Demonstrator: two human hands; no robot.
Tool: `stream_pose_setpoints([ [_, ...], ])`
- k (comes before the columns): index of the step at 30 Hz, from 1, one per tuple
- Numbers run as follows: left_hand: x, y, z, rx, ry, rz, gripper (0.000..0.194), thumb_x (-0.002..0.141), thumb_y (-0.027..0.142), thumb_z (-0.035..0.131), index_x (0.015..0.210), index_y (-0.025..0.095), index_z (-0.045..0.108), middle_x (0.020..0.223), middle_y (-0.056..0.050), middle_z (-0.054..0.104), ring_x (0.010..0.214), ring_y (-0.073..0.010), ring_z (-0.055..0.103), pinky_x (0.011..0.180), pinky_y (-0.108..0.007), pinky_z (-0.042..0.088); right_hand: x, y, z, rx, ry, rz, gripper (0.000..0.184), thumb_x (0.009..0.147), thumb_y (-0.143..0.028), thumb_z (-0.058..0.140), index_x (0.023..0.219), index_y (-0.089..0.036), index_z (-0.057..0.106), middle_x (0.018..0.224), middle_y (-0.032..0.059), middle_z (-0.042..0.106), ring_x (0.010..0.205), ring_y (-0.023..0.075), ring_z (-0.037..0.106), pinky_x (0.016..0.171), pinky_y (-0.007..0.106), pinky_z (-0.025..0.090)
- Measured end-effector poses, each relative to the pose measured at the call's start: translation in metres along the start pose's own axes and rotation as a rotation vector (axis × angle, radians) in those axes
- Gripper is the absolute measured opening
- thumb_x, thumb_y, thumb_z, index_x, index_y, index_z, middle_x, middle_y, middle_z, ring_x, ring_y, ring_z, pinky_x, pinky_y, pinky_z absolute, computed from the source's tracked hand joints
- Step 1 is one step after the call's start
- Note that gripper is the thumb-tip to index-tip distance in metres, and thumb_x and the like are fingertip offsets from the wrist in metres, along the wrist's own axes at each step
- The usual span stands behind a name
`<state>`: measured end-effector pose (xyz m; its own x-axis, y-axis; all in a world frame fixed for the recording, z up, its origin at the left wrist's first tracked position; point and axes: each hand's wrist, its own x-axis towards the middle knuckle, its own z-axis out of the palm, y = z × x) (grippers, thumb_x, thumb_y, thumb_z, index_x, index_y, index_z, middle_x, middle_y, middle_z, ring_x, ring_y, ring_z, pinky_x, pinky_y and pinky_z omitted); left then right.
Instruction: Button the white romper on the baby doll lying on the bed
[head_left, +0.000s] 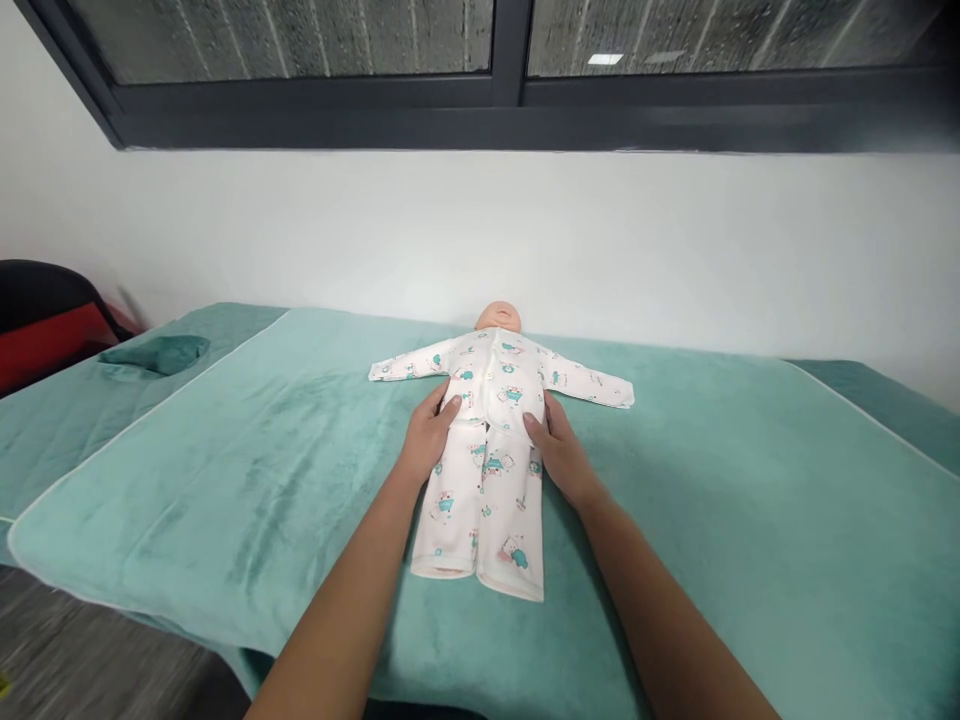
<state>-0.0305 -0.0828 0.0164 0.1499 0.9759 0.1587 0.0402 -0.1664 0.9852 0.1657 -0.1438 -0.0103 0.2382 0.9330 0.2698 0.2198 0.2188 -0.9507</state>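
A baby doll [499, 318] lies on its back on a teal towel [675, 500], head toward the wall, dressed in a white printed top [501, 378] and matching trousers [484, 510]. The sleeves are spread out to both sides. My left hand [429, 432] rests against the doll's left side at the waist, fingers together and curved onto the hem of the top. My right hand [556, 445] presses the opposite side of the waist the same way, thumb on the cloth. Neither hand holds anything loose.
The towel covers a padded table against a white wall under a dark-framed window [510, 90]. A dark teal face hole [157, 352] lies at the table's left end. A black and red chair [45, 320] stands at far left. Grey floor [67, 660] shows at bottom left.
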Motion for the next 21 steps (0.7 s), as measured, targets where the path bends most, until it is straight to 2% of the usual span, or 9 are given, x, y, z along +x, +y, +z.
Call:
stream_pose_setpoints([
  [3, -0.004, 0.001, 0.002, 0.011, 0.057, -0.014, 0.043, 0.087, 0.040, 0.060, 0.126, 0.021, 0.064, 0.134, -0.005, 0.062, 0.125, -0.0258, 0.056, 0.109, -0.039, 0.041, -0.001, -0.002, 0.000, -0.051, 0.027, 0.032, 0.057, 0.090, -0.051, 0.052, 0.139, -0.025, 0.047, 0.141, 0.0061, 0.054, 0.127, 0.0251, 0.050, 0.105, 0.040, 0.040],
  [6, -0.008, 0.000, 0.003, 0.056, 0.152, -0.021, 0.036, 0.089, 0.037, 0.055, 0.118, 0.019, 0.067, 0.125, -0.007, 0.067, 0.115, -0.0241, 0.061, 0.103, -0.038, 0.044, -0.003, -0.006, -0.001, -0.240, 0.074, 0.102, 0.049, 0.092, -0.055, 0.042, 0.127, -0.024, 0.057, 0.119, 0.0076, 0.066, 0.105, 0.0275, 0.060, 0.091, 0.042, 0.046],
  [8, -0.010, -0.002, 0.002, 0.107, 0.214, -0.018, 0.032, 0.089, 0.034, 0.053, 0.112, 0.018, 0.068, 0.119, -0.007, 0.069, 0.109, -0.0229, 0.062, 0.100, -0.038, 0.046, -0.003, -0.005, -0.004, -0.386, 0.074, 0.077, 0.047, 0.096, -0.052, 0.034, 0.117, -0.022, 0.062, 0.108, 0.0087, 0.069, 0.096, 0.0272, 0.060, 0.086, 0.042, 0.046],
  [11, -0.012, -0.007, 0.000, 0.190, 0.281, -0.006, 0.027, 0.088, 0.032, 0.053, 0.104, 0.018, 0.069, 0.111, -0.007, 0.070, 0.103, -0.0219, 0.062, 0.098, -0.037, 0.046, -0.004, 0.002, -0.008, -0.583, 0.018, -0.051, 0.044, 0.098, -0.040, 0.029, 0.113, -0.019, 0.066, 0.114, 0.0116, 0.066, 0.105, 0.0268, 0.058, 0.092, 0.041, 0.043],
  [15, -0.025, -0.010, -0.005, 0.271, 0.304, 0.003, 0.021, 0.087, 0.028, 0.052, 0.097, 0.019, 0.068, 0.103, -0.007, 0.070, 0.098, -0.0209, 0.062, 0.094, -0.037, 0.046, -0.012, 0.013, -0.012, -0.840, -0.061, -0.146, 0.043, 0.098, -0.028, 0.030, 0.126, -0.019, 0.062, 0.134, 0.0127, 0.057, 0.125, 0.0270, 0.049, 0.104, 0.043, 0.037],
  [18, -0.051, -0.007, -0.010, 0.301, 0.298, 0.011, 0.021, 0.088, 0.026, 0.050, 0.097, 0.020, 0.067, 0.100, -0.006, 0.069, 0.094, -0.0201, 0.062, 0.090, -0.036, 0.047, -0.027, 0.014, -0.014, -0.982, -0.046, -0.126, 0.044, 0.098, -0.028, 0.032, 0.129, -0.016, 0.059, 0.140, 0.0136, 0.053, 0.131, 0.0289, 0.044, 0.107, 0.047, 0.036],
  [21, -0.094, 0.000, -0.019, 0.339, 0.259, 0.038, 0.020, 0.088, 0.026, 0.049, 0.095, 0.021, 0.066, 0.097, -0.006, 0.067, 0.092, -0.0201, 0.062, 0.086, -0.035, 0.048, -0.052, 0.012, -0.019, -1.069, -0.023, -0.109, 0.047, 0.098, -0.036, 0.032, 0.133, -0.015, 0.056, 0.144, 0.0138, 0.050, 0.135, 0.0298, 0.041, 0.108, 0.049, 0.035],
])
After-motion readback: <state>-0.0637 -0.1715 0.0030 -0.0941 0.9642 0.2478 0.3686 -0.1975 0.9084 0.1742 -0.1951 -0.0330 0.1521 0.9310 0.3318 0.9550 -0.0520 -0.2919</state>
